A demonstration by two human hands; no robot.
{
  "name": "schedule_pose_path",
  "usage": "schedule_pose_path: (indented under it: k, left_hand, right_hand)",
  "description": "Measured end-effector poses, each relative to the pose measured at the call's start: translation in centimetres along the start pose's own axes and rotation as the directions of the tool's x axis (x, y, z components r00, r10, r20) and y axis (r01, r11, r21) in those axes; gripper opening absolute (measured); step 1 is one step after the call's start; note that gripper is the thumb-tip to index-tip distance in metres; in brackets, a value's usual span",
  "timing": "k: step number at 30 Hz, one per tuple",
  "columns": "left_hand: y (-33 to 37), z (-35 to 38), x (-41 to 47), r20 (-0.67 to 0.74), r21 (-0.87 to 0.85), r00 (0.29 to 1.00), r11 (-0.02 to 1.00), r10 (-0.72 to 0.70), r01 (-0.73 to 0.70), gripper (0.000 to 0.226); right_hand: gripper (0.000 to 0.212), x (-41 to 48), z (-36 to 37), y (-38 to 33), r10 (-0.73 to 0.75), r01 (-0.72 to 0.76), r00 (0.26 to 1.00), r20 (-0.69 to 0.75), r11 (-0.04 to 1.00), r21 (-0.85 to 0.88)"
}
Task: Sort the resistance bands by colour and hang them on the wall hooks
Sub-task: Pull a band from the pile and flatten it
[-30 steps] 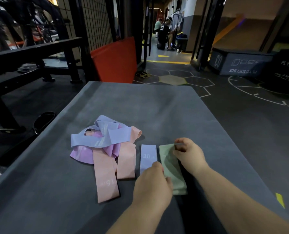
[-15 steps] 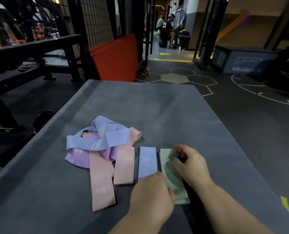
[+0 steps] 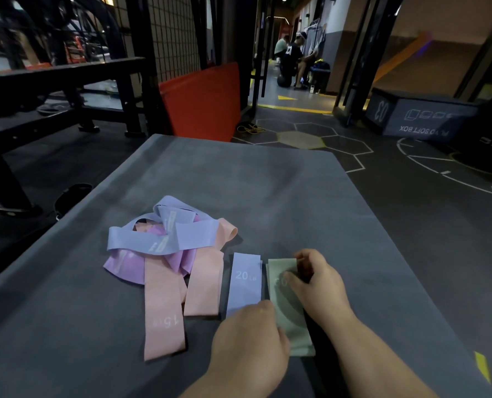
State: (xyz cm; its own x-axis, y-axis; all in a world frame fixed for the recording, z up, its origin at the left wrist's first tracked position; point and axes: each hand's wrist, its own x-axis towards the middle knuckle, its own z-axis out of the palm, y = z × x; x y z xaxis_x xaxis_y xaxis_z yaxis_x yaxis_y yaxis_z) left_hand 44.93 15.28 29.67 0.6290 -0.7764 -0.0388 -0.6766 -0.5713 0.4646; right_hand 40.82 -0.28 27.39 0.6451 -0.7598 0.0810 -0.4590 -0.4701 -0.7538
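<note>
Hands at the sorting stage of the task. The right hand [image 3: 319,285] is closed on the far end of a green band [image 3: 285,311], which is pinched between the thumb and the curled fingers. The left hand [image 3: 247,346] is laid over the near part of the same band, knuckles up. Whether the fingers beneath it grip or merely press cannot be told.

The green band is laid flat and lengthwise close to the near edge of the grey platform [image 3: 239,173], right of centre. Just beside it on the left, a blue band [image 3: 244,282] marked 20 LB is set out flat and parallel, its near end covered by the left hand.

Further left, toward the middle of the platform, an unsorted heap is seen. The pink bands [image 3: 164,311] are stretched toward the near edge, a purple band [image 3: 124,265] lies beneath, and a looped blue band [image 3: 158,239] is draped across the top.

Progress is judged to be early. Two bands are set apart by colour, the heap is yet to be parted, and nothing is hung. No wall hooks are shown.
</note>
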Motion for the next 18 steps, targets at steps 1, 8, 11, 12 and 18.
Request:
schedule_pose_path:
  k: [1,8,11,12,18]
  left_hand:
    - [0.02,-0.04,-0.03,0.001,0.0,1.0,1.0,-0.002,0.002,0.01]
    - [0.3,-0.16,-0.17,0.025,0.01,0.999,1.0,-0.027,0.027,0.012]
    - [0.21,-0.12,-0.2,0.023,0.011,0.999,1.0,-0.023,0.023,0.011]
    - [0.17,-0.04,-0.21,0.016,0.008,1.0,1.0,-0.021,0.021,0.012]
    - [0.21,0.27,-0.2,-0.015,0.015,1.0,1.0,-0.006,0.007,0.013]
  right_hand:
    - [0.031,0.02,0.07,-0.02,-0.002,0.002,1.0,0.002,1.0,-0.014]
    - [0.025,0.56,0.52,0.35,-0.02,0.019,1.0,-0.01,0.998,-0.055]
    - [0.024,0.49,0.48,0.43,-0.007,0.007,1.0,-0.022,1.0,0.03]
    - [0.024,0.41,0.41,0.48,-0.002,0.004,1.0,-0.031,0.998,0.067]
    - [0.027,0.06,0.2,0.56,0.02,-0.004,0.994,-0.108,0.989,0.145]
